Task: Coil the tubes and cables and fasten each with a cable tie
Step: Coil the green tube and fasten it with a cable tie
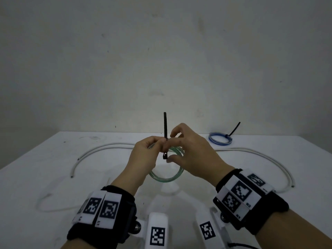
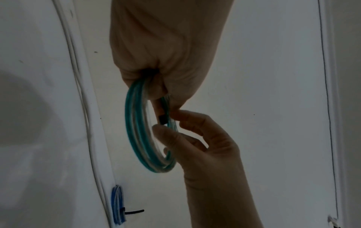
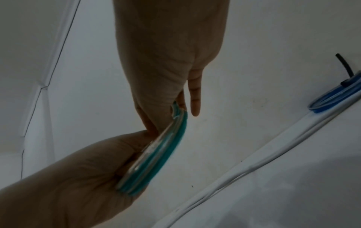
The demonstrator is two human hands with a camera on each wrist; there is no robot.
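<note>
Head view showed us the grip first: our left hand pinched the green coil and the black cable tie together between thumb and fingertips, holding both above the white table. From the left wrist view we saw the fingers curled round the top of the coil, its teal and clear loops hanging below the hand as a ring. Our right hand met it from the other side, thumb just under the tie's square head and forefinger bent above it; we could not tell whether that hand actually gripped the tie or only touched it, though the left wrist view showed the thumb and forefinger of the right hand close on either side of the small black head. The tie's tail stood nearly upright above both hands. From the right wrist view we saw the coil edge-on, pressed against the left palm, with the right hand reaching down to its top. Further out, a blue coil lay on the table's far right, already bound with its own black tie sticking up at a slant. A long white tube lay uncoiled across the table behind the hands, curving forward at both ends.
</note>
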